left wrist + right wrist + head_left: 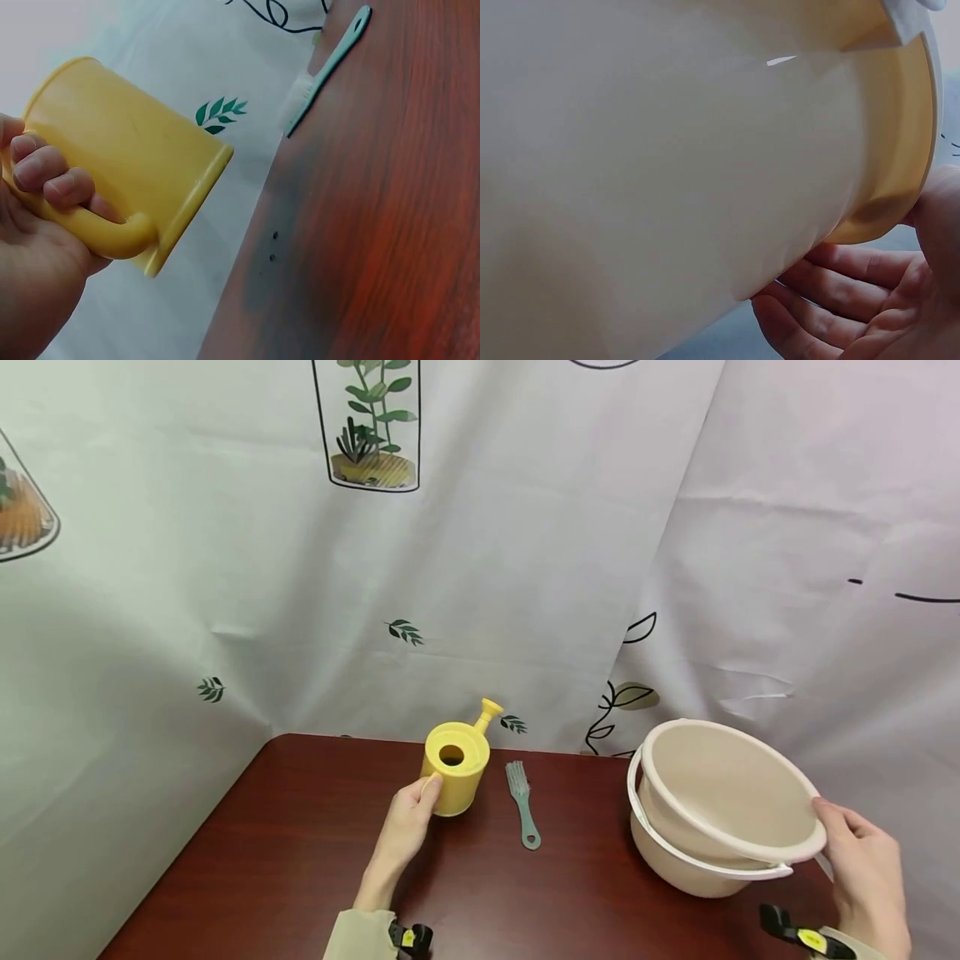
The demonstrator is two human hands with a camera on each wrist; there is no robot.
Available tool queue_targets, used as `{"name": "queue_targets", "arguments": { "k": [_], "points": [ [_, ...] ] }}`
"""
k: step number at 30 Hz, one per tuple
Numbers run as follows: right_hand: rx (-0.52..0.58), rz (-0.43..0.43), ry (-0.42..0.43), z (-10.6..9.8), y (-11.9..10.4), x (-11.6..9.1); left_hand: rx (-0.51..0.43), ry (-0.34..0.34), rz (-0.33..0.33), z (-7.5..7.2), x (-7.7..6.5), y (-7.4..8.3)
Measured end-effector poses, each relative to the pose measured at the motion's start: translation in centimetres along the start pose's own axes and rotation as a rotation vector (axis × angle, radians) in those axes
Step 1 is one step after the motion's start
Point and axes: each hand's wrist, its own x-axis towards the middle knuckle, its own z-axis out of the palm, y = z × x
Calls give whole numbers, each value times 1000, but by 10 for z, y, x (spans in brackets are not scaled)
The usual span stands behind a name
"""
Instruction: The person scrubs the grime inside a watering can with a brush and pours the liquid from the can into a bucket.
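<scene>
My left hand (pixel 408 818) grips the handle of a yellow watering can (pixel 461 789), its fingers curled round the handle in the left wrist view. The can is raised off the table, with its spout pointing to the far right. My right hand (pixel 862 852) holds the right rim of a cream bucket (pixel 738 785), thumb at the rim and fingers against the outer wall (pixel 705 165). This bucket tilts and sits partly inside a second cream bucket (pixel 678 860), whose inside it mostly hides. A green brush (pixel 528 822) with pale bristles lies between the can and the buckets.
The dark red-brown wooden table (pixel 300 852) ends at a pale curtain (pixel 487 568) printed with leaves and plant jars, which hangs right behind it and along the left. Black bands with yellow labels circle both wrists.
</scene>
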Motion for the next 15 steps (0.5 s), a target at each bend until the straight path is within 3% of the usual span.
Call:
{"name": "queue_targets", "arguments": {
  "k": [15],
  "points": [
    [8,-2,20,3,2,2,90,-40,84,19,7,17]
  ]
}}
